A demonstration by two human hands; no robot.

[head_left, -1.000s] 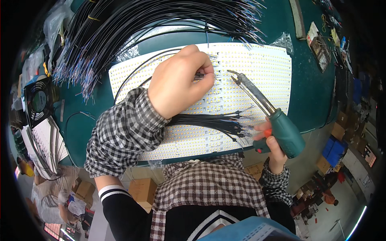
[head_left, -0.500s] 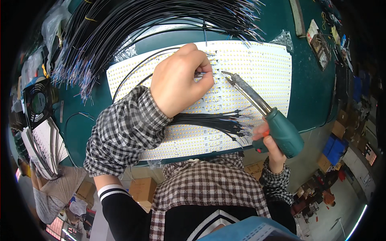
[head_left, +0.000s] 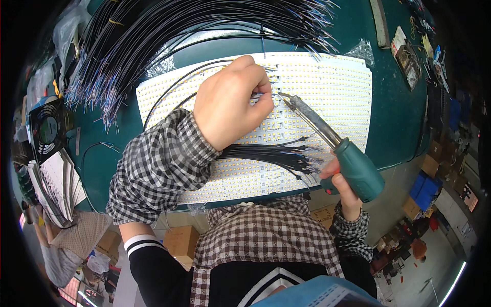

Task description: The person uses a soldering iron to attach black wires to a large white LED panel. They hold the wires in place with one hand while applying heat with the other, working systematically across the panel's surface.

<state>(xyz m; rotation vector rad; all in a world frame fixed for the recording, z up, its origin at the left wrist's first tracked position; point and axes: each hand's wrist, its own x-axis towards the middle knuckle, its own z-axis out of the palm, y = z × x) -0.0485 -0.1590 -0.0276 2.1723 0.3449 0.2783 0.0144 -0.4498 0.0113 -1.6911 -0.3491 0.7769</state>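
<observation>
My left hand is closed in a pinch above the middle of a white LED board. Its fingers grip the end of a thin black cable, mostly hidden behind the hand. My right hand is wrapped round the green handle of a soldering gun. The gun's metal tip touches or nearly touches the board just right of my left fingertips; I cannot tell which. Below my left hand, a bunch of black cables with stripped ends lies across the board.
A large bundle of black cables arches over the far side of the green table. A small fan and stacked white strips sit at left. A dirty open box lies at far right, near clear plastic.
The soldering gun has shifted slightly left, bringing its tip closer to my left fingertips. My left hand keeps its pinch and has hardly moved.
</observation>
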